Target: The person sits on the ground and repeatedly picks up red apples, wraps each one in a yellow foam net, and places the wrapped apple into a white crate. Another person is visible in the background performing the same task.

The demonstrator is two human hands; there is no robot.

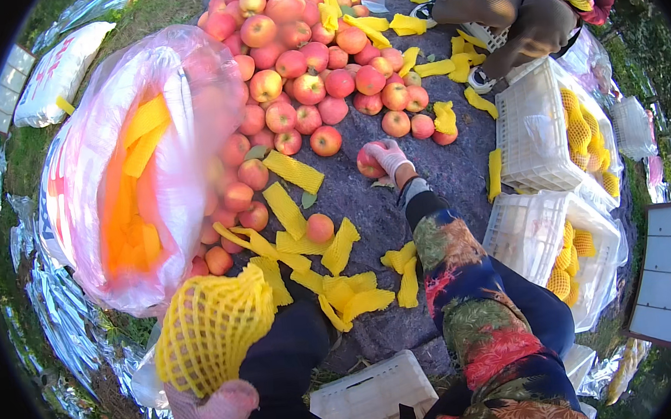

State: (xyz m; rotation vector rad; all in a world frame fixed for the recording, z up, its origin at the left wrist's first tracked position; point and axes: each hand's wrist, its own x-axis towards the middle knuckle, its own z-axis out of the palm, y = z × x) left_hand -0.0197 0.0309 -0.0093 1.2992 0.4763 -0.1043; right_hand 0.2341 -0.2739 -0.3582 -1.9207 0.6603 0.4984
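My left hand (pixel 212 411), in a pinkish knit glove, is at the lower left with its fingers inside a stretched yellow foam fruit net (pixel 214 325). The thumb stays outside the mesh, and the fingers show only faintly through it. My right hand (pixel 389 157), gloved too, reaches forward over the dark cloth (pixel 365 207) and grips a red apple (pixel 370 164). Ahead of it spreads a large heap of red and yellow apples (pixel 305 88). Flat yellow foam nets (pixel 342 297) lie scattered on the cloth between my arms, with a single apple (pixel 320 228) among them.
At the left stands a big plastic-lined sack (pixel 182 133) holding yellow foam nets. Two white crates (pixel 536 129) (pixel 521 236) on the right contain netted apples. Another white crate (pixel 373 392) is by my legs. A person (pixel 491 5) sits at the upper right.
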